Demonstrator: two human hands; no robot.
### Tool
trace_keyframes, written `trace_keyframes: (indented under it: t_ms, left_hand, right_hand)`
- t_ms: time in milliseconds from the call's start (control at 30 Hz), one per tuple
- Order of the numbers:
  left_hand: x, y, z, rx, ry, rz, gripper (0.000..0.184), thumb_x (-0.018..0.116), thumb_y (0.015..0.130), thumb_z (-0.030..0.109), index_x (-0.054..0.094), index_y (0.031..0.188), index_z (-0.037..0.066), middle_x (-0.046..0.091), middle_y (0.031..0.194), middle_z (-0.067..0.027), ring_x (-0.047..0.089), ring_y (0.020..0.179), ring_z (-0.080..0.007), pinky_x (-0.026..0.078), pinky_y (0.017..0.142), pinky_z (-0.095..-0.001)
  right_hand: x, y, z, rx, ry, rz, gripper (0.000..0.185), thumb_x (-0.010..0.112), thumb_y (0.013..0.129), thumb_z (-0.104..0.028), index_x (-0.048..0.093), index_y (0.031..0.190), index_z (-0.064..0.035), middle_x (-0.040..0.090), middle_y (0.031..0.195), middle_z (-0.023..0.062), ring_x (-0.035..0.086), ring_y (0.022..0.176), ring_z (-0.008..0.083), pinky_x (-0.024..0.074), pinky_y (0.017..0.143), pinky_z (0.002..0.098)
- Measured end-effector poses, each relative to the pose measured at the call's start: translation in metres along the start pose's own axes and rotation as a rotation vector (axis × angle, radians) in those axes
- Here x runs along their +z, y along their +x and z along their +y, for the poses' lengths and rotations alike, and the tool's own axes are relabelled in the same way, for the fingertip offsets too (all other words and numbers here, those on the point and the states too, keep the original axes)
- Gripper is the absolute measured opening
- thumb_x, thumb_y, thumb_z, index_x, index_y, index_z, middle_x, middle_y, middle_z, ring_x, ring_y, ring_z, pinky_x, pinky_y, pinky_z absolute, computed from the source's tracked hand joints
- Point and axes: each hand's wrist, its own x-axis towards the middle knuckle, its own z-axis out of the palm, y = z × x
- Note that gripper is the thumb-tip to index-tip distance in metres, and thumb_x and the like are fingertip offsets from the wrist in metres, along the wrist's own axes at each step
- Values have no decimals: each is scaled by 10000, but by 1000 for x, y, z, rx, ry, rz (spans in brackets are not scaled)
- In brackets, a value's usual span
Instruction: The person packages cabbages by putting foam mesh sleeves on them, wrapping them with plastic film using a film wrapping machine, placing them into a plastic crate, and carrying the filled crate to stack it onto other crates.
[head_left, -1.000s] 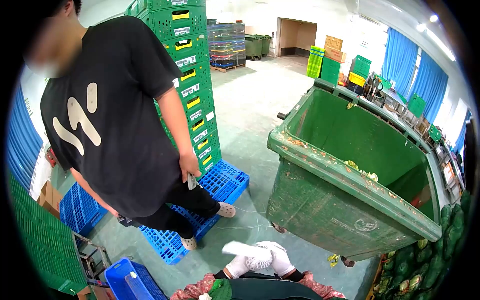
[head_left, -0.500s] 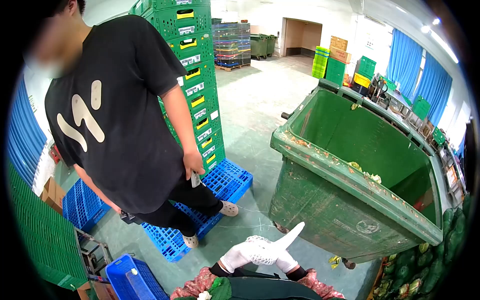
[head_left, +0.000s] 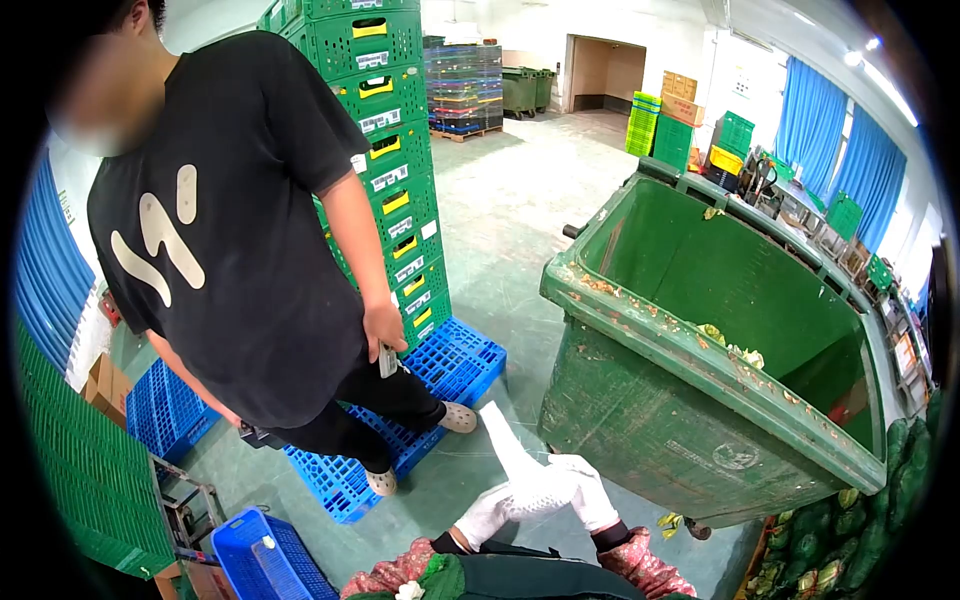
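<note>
Low in the middle of the head view, my left hand (head_left: 485, 515) and my right hand (head_left: 590, 490) come together, both in white gloves. Between them is a white foam net sleeve (head_left: 538, 495) with a mesh-like surface. A narrow white length of it points up and to the left, away from my body. My left hand is closed on the sleeve from the left side. My right hand grips it from the right, with fingers folded over the top. White on white hides where the gloves end and the sleeve begins.
A large green wheeled bin (head_left: 650, 400) with scraps stands ahead right, beside dark green vegetables (head_left: 840, 535). A person in a black T-shirt (head_left: 240, 200) faces me at left. Behind are stacked green crates (head_left: 410, 180) on a blue pallet (head_left: 470, 355). A blue basket (head_left: 265, 560) sits lower left.
The sleeve's narrow end has swung from pointing up-right to up-left. My right hand has risen and its fingers now fold over the sleeve. My left hand shifted slightly right.
</note>
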Motion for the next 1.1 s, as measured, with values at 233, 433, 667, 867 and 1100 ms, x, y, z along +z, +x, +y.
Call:
trace_keyframes:
  t_ms: [233,433,667,867,1100]
  left_hand:
    - [-12,7,6,125,33,80,276,551,935,141,591,1172,6,655,1115,-81,629,1013,-176,483,904,-344]
    - [-13,9,5,233,81,0,388,516,951,244,534,1254,2,618,1185,-86,588,1086,-187,444,948,-352]
    - [27,-13,6,196,495,-108,402,442,992,233,466,1307,-17,587,1218,-97,573,1125,-194,450,961,-336]
    - [31,-4,-13,-195,-103,-256,473,448,992,199,367,1400,-27,467,1394,-148,520,1215,-202,456,992,-347]
    - [-16,34,-41,-561,110,-495,416,528,964,175,462,1335,1,585,1208,-70,584,1060,-138,476,914,-291]
  right_hand:
    - [11,-11,-1,20,-265,-99,340,538,920,-116,562,1213,53,629,1176,121,590,1092,161,456,962,289]
    - [2,-23,39,331,-48,-110,376,547,946,-152,539,1263,50,620,1192,88,607,1042,141,485,917,279]
    - [-2,-27,45,246,33,9,306,549,941,-129,591,1196,34,638,1131,76,612,993,140,491,871,276]
    - [-11,-22,1,65,18,-27,231,572,923,-110,603,1106,27,647,1079,90,613,980,164,475,903,291]
    - [-11,-54,16,51,10,155,242,604,904,-122,619,1092,30,654,1041,90,622,965,190,497,881,328]
